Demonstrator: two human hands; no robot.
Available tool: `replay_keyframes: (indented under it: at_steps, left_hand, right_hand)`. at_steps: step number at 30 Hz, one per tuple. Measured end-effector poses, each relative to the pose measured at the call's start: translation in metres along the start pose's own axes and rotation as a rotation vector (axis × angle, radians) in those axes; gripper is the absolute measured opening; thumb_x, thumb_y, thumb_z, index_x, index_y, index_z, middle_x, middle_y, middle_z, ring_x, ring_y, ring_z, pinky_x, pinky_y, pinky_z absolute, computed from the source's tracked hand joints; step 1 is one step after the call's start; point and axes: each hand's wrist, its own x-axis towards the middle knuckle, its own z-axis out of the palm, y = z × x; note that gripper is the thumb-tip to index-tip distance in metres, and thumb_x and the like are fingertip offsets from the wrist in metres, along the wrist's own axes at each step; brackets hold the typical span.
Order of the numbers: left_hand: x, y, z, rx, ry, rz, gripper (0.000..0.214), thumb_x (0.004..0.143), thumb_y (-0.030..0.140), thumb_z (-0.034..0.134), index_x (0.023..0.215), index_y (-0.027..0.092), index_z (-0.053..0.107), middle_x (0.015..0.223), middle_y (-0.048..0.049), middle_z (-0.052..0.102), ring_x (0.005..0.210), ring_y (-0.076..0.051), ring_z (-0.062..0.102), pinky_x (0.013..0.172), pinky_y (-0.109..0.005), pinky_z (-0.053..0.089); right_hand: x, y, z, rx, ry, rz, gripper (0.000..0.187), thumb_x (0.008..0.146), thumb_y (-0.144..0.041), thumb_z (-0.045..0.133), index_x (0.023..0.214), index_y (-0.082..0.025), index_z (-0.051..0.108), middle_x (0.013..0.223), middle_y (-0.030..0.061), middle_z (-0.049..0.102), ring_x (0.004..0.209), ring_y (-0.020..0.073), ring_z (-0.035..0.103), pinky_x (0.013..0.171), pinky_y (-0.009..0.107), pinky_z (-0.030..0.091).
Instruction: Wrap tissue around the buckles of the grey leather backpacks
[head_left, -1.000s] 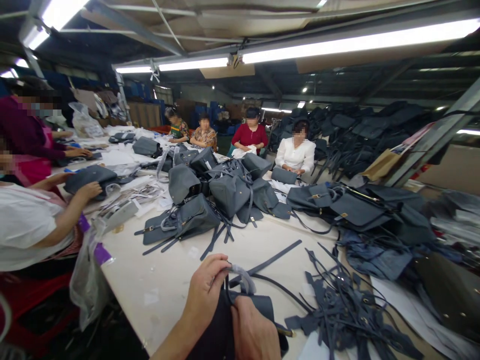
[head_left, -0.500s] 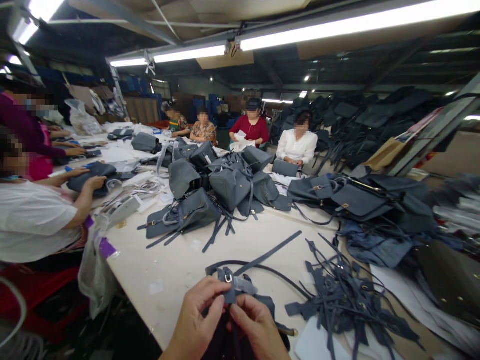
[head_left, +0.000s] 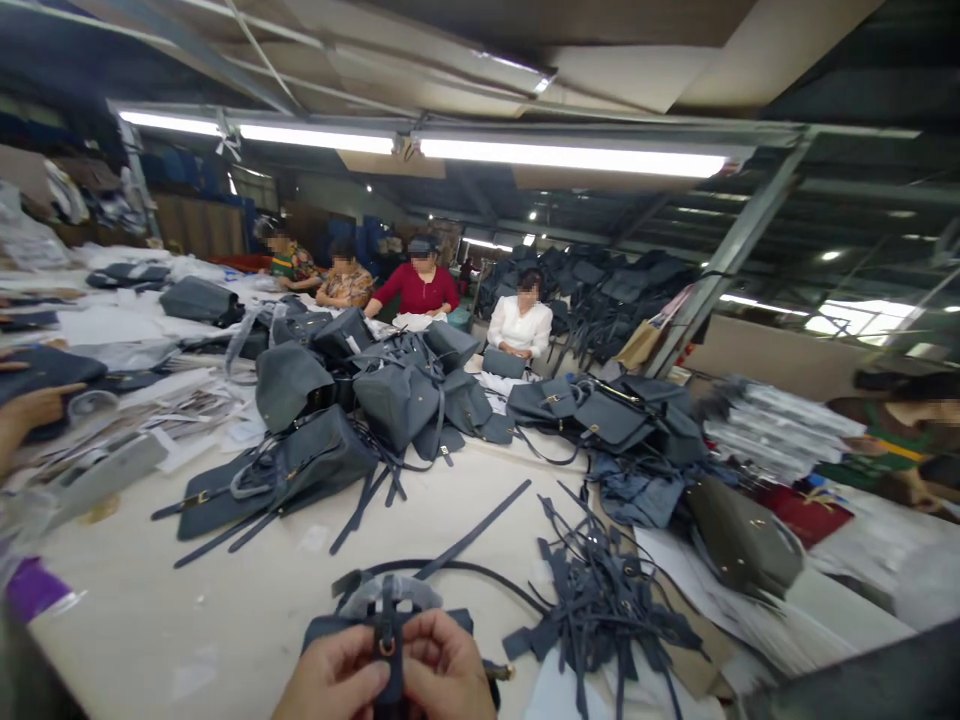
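Note:
At the bottom middle, my left hand (head_left: 334, 680) and my right hand (head_left: 448, 668) pinch a dark grey-blue strap tab with a small ring (head_left: 388, 640) between thumbs and fingers. The tab belongs to a dark bag (head_left: 352, 628) lying at the near table edge, with a clear wrapped handle (head_left: 390, 595) arching just above it. A long dark strap (head_left: 450, 568) curves away from the bag across the pale table (head_left: 187, 620). Both hands are closed on the tab.
A pile of loose dark straps (head_left: 600, 600) lies right of my hands. Several grey-blue bags (head_left: 390, 390) are heaped mid-table, more bags (head_left: 607, 415) to the right. Several people sit at the far end (head_left: 420, 285); another person's hand (head_left: 37, 405) shows at left. Paper stacks (head_left: 780, 430) at right.
The view has swung to the right and slightly up. My hands have drawn together low in the view, both now pinching the strap tab, which stands upright between them.

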Motion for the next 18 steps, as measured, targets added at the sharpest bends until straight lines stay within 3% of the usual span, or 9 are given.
replay_keyframes:
  at_steps: [6, 11, 18]
  left_hand:
    - [-0.004, 0.026, 0.010, 0.047, 0.069, -0.036, 0.015, 0.059, 0.028, 0.063, 0.064, 0.017, 0.055, 0.049, 0.0071, 0.048, 0.043, -0.008, 0.045, 0.038, -0.019, 0.037]
    - [-0.003, 0.026, 0.015, 0.066, 0.051, -0.101, 0.018, 0.057, 0.024, 0.058, 0.074, 0.016, 0.058, 0.054, 0.0078, 0.050, 0.043, -0.008, 0.047, 0.039, -0.020, 0.042]
    - [0.000, 0.023, 0.013, 0.129, 0.036, -0.105, 0.006, 0.058, 0.022, 0.056, 0.059, 0.018, 0.052, 0.045, 0.0078, 0.046, 0.039, -0.008, 0.044, 0.038, -0.020, 0.039]
  right_hand:
    - [-0.012, -0.014, 0.007, 0.027, 0.063, -0.079, 0.040, 0.056, -0.036, 0.085, 0.082, -0.017, 0.061, 0.051, -0.0074, 0.060, 0.044, 0.0070, 0.049, 0.045, 0.018, 0.036]
    - [-0.010, -0.009, 0.002, 0.059, 0.094, -0.081, 0.044, 0.057, -0.037, 0.085, 0.086, -0.017, 0.060, 0.056, -0.0038, 0.066, 0.048, 0.0093, 0.054, 0.048, 0.019, 0.039]
    - [-0.010, -0.012, 0.000, 0.046, 0.113, -0.071, 0.042, 0.057, -0.037, 0.085, 0.083, -0.016, 0.061, 0.059, -0.0014, 0.069, 0.055, 0.0097, 0.057, 0.055, 0.020, 0.042]
